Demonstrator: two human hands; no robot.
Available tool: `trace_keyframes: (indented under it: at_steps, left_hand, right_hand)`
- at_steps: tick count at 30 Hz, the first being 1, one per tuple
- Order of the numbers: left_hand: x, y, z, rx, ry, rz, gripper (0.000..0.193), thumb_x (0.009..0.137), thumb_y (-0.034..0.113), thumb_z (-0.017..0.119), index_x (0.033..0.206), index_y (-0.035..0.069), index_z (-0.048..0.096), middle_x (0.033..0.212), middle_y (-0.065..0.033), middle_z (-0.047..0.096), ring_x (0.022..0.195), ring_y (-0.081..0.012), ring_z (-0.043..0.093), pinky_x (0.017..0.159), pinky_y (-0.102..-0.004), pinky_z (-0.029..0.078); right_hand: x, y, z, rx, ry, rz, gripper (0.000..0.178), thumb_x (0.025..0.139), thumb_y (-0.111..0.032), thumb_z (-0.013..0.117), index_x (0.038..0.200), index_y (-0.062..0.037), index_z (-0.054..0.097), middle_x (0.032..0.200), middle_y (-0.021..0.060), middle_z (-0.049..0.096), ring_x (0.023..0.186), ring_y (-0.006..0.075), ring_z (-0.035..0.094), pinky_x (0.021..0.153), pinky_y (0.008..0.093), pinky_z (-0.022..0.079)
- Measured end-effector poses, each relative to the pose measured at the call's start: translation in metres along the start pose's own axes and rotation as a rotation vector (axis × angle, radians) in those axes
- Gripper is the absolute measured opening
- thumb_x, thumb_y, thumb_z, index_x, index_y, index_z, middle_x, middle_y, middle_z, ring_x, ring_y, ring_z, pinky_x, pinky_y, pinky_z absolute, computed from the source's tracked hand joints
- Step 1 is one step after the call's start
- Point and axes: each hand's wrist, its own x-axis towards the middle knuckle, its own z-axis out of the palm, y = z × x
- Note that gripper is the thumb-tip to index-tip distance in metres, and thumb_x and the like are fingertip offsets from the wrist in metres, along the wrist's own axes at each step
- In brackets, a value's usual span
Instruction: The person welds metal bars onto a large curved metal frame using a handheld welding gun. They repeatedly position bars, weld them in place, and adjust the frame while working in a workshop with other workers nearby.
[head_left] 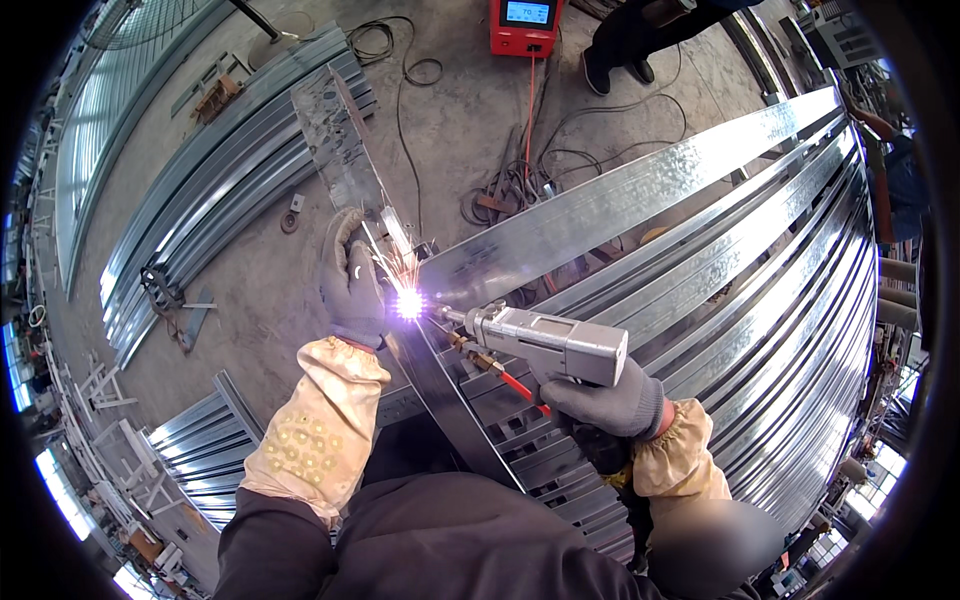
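Observation:
A bright weld spark (pixel 409 303) burns where a long flat galvanised steel bar (pixel 447 395) meets the end of a wide steel beam (pixel 600 205); the glare hides the joint. My right hand (pixel 607 400), in a grey glove, is closed round a silver welding gun (pixel 550 340) whose nozzle points left into the spark. Under the nozzle runs a brass-fitted wire feeder (pixel 476 353) with a red hose. Just left of the spark, my gloved left hand (pixel 355 285) curls its fingers against the bar. Cream sleeve guards cover both forearms.
Many parallel galvanised beams (pixel 740 265) fill the right side. Bundled steel profiles (pixel 215 175) lie on the floor at left. A red machine with a screen (pixel 524 28) stands at the far side, with cables (pixel 600 150) across the floor. Another person's legs (pixel 625 45) show nearby.

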Motion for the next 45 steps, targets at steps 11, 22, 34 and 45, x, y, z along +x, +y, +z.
trace_keyframes:
  at_steps: [11, 22, 34, 45]
  left_hand:
    - [0.001, -0.001, 0.003, 0.005, 0.034, 0.044, 0.035, 0.095, -0.002, 0.048, 0.127, -0.003, 0.061, 0.131, -0.0147, 0.063, 0.122, -0.0250, 0.059, 0.109, -0.0351, 0.043]
    - [-0.001, 0.001, 0.001, 0.023, 0.000, 0.015, 0.037, 0.100, 0.002, 0.044, 0.134, -0.002, 0.057, 0.136, -0.0130, 0.058, 0.128, -0.0215, 0.054, 0.113, -0.0336, 0.038]
    - [0.000, -0.003, 0.001, 0.020, 0.003, 0.035, 0.035, 0.098, 0.001, 0.047, 0.130, -0.003, 0.059, 0.135, -0.0132, 0.059, 0.128, -0.0225, 0.054, 0.113, -0.0340, 0.038]
    - [0.001, 0.001, 0.002, 0.014, -0.004, 0.031, 0.035, 0.096, 0.002, 0.047, 0.128, -0.003, 0.060, 0.133, -0.0131, 0.059, 0.127, -0.0227, 0.055, 0.113, -0.0347, 0.038]
  right_hand:
    - [-0.003, 0.004, 0.001, 0.026, 0.008, -0.042, 0.031, 0.092, -0.017, 0.071, 0.116, 0.0002, 0.061, 0.081, 0.0018, 0.066, 0.066, 0.0082, 0.065, 0.058, 0.0247, 0.054]
    - [-0.005, 0.011, 0.000, -0.003, 0.000, -0.089, 0.032, 0.091, -0.015, 0.073, 0.116, 0.0000, 0.061, 0.082, 0.0015, 0.066, 0.067, 0.0078, 0.064, 0.059, 0.0250, 0.053]
    - [-0.009, 0.017, -0.001, -0.041, 0.008, -0.122, 0.043, 0.089, -0.017, 0.076, 0.123, 0.0019, 0.059, 0.094, 0.0046, 0.068, 0.078, 0.0089, 0.064, 0.069, 0.0265, 0.055]
    - [-0.014, 0.022, -0.002, -0.023, 0.001, -0.066, 0.045, 0.089, -0.020, 0.076, 0.125, 0.0015, 0.060, 0.092, 0.0031, 0.068, 0.076, 0.0075, 0.064, 0.066, 0.0256, 0.054]
